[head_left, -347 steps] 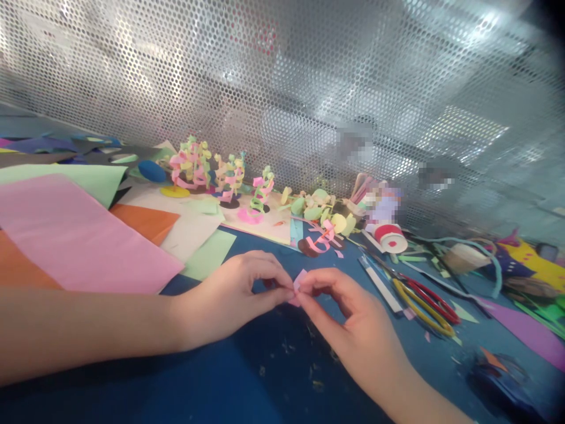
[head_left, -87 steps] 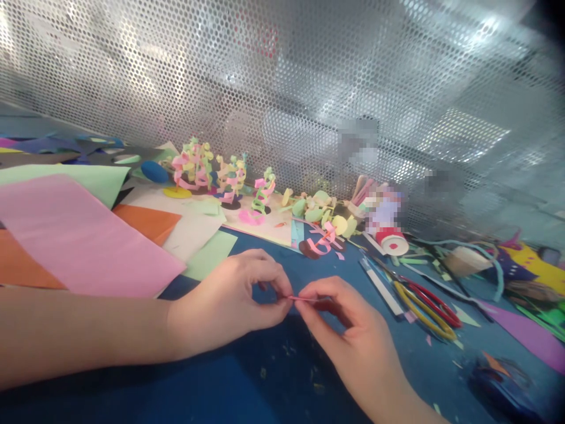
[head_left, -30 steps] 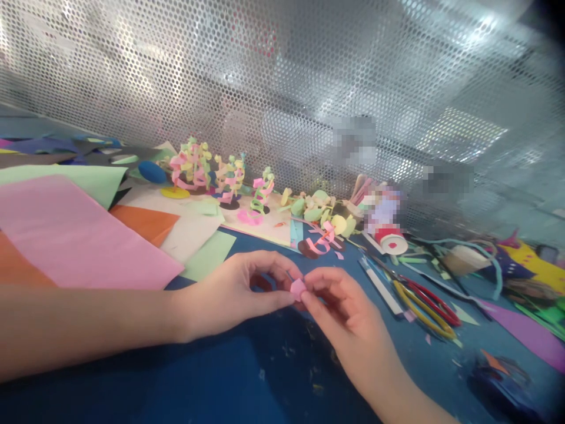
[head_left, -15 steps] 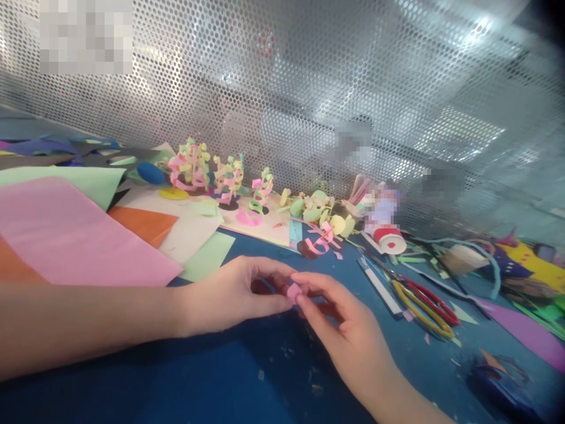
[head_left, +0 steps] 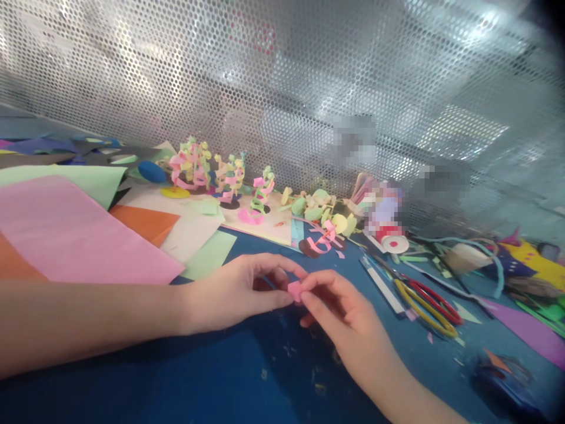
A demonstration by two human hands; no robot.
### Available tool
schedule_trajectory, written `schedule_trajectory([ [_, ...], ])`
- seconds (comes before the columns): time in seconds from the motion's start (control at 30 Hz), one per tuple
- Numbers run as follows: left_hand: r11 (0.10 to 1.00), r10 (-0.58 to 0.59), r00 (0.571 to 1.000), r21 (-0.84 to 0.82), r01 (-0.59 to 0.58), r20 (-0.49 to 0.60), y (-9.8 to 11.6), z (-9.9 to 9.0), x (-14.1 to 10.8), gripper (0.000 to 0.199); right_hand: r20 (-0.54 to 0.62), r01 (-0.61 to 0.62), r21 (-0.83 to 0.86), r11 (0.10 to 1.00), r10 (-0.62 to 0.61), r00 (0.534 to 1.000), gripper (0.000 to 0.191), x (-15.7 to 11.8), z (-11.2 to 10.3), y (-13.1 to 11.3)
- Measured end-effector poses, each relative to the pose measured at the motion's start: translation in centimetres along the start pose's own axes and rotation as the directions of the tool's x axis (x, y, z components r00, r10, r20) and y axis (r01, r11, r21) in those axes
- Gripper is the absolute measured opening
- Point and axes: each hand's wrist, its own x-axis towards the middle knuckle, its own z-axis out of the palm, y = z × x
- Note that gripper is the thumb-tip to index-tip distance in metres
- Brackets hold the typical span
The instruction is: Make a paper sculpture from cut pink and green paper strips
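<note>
Below the hands, the blue desk [head_left: 212, 377] is stretching to the frame's bottom edge, while a perforated screen [head_left: 265, 76] is walling off the top. Coloured paper sheets [head_left: 83, 229] are crowding the left, scissors [head_left: 415, 291] are lying at right, and curled paper figures [head_left: 194, 168] are standing upper centre. At centre, the fingers of the left hand [head_left: 241, 291] and right hand [head_left: 348, 312] are pinching a small folded pink paper [head_left: 295, 290].

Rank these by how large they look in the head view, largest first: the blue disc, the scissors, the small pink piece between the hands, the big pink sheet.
1. Big pink sheet
2. Scissors
3. Blue disc, farther back
4. Small pink piece, perhaps partly hidden
</note>
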Motion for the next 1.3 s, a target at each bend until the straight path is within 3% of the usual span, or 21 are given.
schedule_trajectory([
  [0.23,0.999,-0.025,0.999,-0.046,0.024,-0.023,0.15,-0.15,0.07,0.023,0.013,-0.027,0.158,0.987,0.025,1.0,0.011,0.31,-0.17,-0.08],
  [0.57,0.995,-0.04,0.999,-0.09,0.041,0.012,0.28,-0.14,0.08,0.023,0.066,-0.096,0.159,0.983,0.086,0.994,0.01,0.33,-0.18,-0.51],
  [1.3,0.994,-0.034,0.999,-0.104,0.035,0.009,0.16,0.06,0.2,0.024,0.03,-0.144,0.238,0.961,0.14,0.99,0.013,0.37,-0.04,-0.36],
])
